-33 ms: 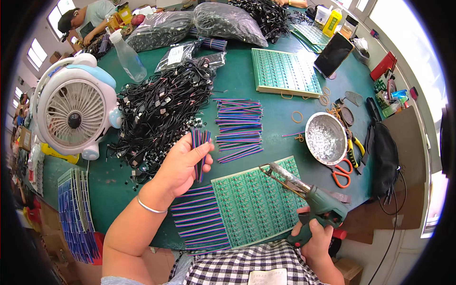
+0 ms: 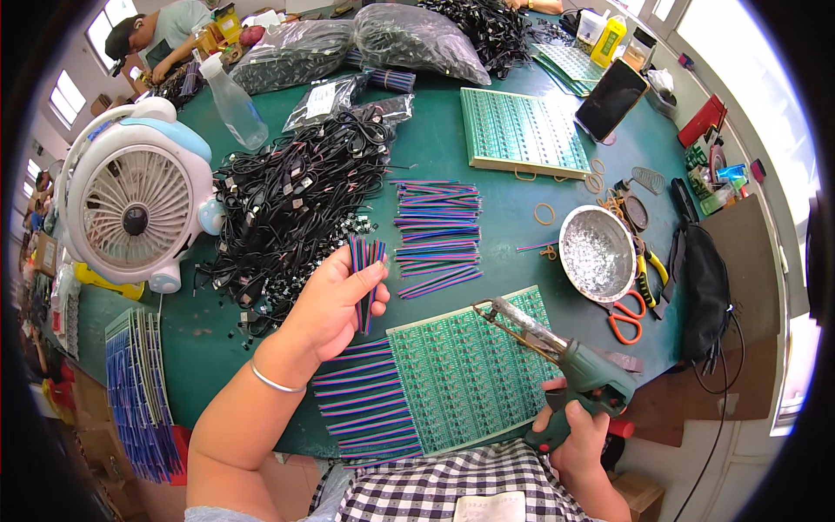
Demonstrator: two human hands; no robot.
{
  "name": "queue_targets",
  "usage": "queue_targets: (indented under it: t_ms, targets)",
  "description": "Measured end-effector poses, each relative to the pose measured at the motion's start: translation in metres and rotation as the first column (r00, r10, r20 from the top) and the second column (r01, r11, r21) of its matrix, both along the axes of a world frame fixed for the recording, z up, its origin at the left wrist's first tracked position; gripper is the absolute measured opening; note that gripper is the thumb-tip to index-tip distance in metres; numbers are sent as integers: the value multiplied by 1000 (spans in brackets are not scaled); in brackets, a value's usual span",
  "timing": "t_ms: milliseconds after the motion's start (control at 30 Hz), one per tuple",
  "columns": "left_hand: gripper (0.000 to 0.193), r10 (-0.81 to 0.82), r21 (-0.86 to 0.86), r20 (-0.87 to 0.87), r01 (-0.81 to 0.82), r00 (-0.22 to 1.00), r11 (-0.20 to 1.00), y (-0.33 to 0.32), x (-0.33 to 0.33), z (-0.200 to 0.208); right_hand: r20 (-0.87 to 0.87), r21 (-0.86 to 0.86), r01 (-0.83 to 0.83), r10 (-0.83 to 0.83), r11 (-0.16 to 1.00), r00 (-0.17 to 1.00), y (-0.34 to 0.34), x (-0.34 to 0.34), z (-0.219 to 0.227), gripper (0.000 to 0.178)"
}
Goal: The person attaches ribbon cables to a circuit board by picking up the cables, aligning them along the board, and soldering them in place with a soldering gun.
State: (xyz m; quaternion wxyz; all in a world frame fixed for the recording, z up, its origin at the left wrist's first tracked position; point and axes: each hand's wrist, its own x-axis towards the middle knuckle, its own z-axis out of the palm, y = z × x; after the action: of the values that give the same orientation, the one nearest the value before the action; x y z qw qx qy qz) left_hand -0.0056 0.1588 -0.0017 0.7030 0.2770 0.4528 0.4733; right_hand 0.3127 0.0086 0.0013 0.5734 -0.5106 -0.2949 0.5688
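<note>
Nothing visibly shifts from the previous picture, so the work seems unadvanced: left of centre, the left hand (image 2: 326, 300) pinches a multicoloured wire bundle (image 2: 366, 252), while lower right, the right hand (image 2: 581, 435) grips a green soldering gun (image 2: 595, 376) beside the circuit-board panel (image 2: 461, 383).

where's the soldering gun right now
In the head view, the soldering gun is at lower right, gripped in the right hand, its barrel over the green circuit board.

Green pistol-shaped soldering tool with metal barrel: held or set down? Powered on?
Held: the bare right hand wraps the handle of the soldering tool. Power: cannot tell; nothing visible settles it.
</note>
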Motion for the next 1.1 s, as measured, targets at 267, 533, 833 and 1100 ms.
queue_targets:
  t_ms: [267, 533, 833, 1100]
  targets:
    - [14, -32, -40, 18, 33, 999, 999, -2, -3, -3, -10, -17, -34, 34, 999, 999, 6, -6, 0, 57]
    - [20, -36, -60, 30, 38, 999, 997, -1, -1, -6, 1, -4, -37, 37, 999, 999, 6, -5, 0, 57]
    - [18, -71, -66, -3, 71, 997, 995, -1, 4, -1, -3, 6, -33, 33, 999, 999, 7, -6, 0, 59]
    - [17, -103, -79, 102, 112, 989, 991, -2, -2, 0, -12, -13, -43, 43, 999, 999, 8, -6, 1, 58]
